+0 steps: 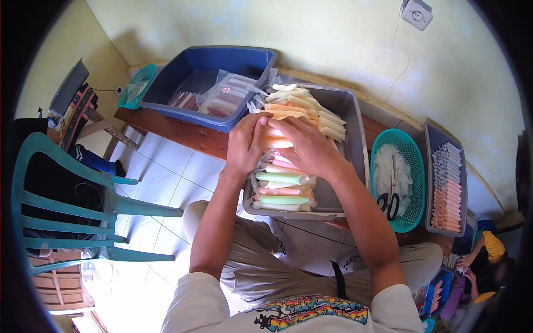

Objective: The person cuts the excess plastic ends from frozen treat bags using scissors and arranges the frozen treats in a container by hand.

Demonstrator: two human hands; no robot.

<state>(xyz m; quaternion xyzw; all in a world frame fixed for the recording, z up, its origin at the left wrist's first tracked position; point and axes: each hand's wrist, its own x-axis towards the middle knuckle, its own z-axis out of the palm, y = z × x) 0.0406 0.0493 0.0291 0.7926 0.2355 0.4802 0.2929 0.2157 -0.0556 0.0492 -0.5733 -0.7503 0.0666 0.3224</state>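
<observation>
A grey tray (pixel 351 161) in front of me holds long plastic tubes filled with colour, which look like ice pops. Both hands meet over its left side. My left hand (pixel 247 143) is closed around the left ends of the orange ice pops (pixel 275 139). From the right, my right hand (pixel 311 145) curls over the same tubes, its thumb side close to my left fingers. Pale yellow and orange ice pops (pixel 302 102) lie piled behind my hands. Nearer to me is a row of green, white and pink ice pops (pixel 283 188). My palms hide some tubes.
A blue tub (pixel 161 91) with bagged brownish tubes stands back left. On the right are a turquoise basket (pixel 419 183) holding clear plastic and scissors (pixel 391 194), then a tray of patterned tubes (pixel 447 188). A green chair (pixel 72 216) stands left; another person (pixel 486 266) sits lower right.
</observation>
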